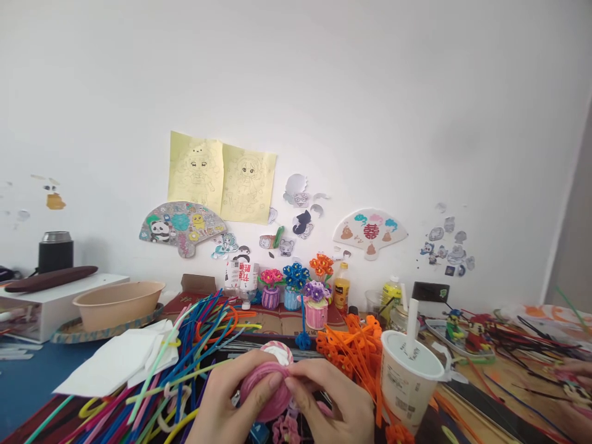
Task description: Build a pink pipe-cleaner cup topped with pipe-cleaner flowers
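Note:
My left hand [226, 401] and my right hand [333, 401] meet at the bottom centre, both closed around a small round pot wrapped in pink pipe cleaner [268, 382]. The left fingers cup its left side while the thumb presses on the pink wrap. The right fingers pinch the wrap at its right edge. The pot's white top faces away from me. Loose pink pieces [287, 425] lie just below the hands.
Coloured pipe cleaners [194, 345] fan out at left beside white paper [115, 364]. Orange pipe cleaners [351, 351] and a white cup with a straw [409, 376] stand at right. Small flower pots [296, 290] line the wall. Another person's hand [576, 376] shows at far right.

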`<state>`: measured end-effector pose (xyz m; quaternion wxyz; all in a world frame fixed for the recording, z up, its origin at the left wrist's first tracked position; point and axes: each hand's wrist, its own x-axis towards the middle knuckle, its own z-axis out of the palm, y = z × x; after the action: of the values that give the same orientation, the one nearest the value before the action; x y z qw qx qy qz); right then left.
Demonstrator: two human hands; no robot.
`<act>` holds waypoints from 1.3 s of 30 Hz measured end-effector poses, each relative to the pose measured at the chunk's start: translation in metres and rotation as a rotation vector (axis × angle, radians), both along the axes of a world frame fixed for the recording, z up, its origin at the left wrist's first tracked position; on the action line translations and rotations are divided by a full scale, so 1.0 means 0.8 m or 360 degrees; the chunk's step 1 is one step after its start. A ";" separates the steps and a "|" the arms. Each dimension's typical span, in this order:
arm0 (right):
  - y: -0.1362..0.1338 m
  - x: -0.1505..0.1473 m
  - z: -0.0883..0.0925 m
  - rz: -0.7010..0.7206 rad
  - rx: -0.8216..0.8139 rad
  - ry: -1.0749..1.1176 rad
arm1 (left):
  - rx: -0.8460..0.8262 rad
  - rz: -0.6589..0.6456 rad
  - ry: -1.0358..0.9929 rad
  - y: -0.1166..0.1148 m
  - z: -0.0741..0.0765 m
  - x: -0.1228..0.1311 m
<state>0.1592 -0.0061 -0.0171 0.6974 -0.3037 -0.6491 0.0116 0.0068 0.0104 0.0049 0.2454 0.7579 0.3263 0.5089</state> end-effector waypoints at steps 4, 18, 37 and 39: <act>0.000 0.001 0.001 0.0019 -0.0007 -0.0025 | 0.0041 -0.0030 -0.0020 0.000 -0.001 -0.001; 0.004 0.004 -0.004 0.0205 -0.0024 -0.0022 | -0.0035 -0.0061 0.0003 0.002 -0.001 -0.002; 0.002 0.004 -0.004 0.0165 -0.0083 -0.0030 | -0.0003 -0.0081 -0.0004 0.003 -0.003 -0.002; 0.002 0.005 -0.003 0.0168 -0.0097 -0.0070 | 0.0006 -0.0084 -0.0018 0.002 -0.001 -0.003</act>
<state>0.1633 -0.0044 -0.0193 0.6718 -0.2902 -0.6787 0.0615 0.0045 0.0123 0.0037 0.2590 0.7638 0.3039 0.5071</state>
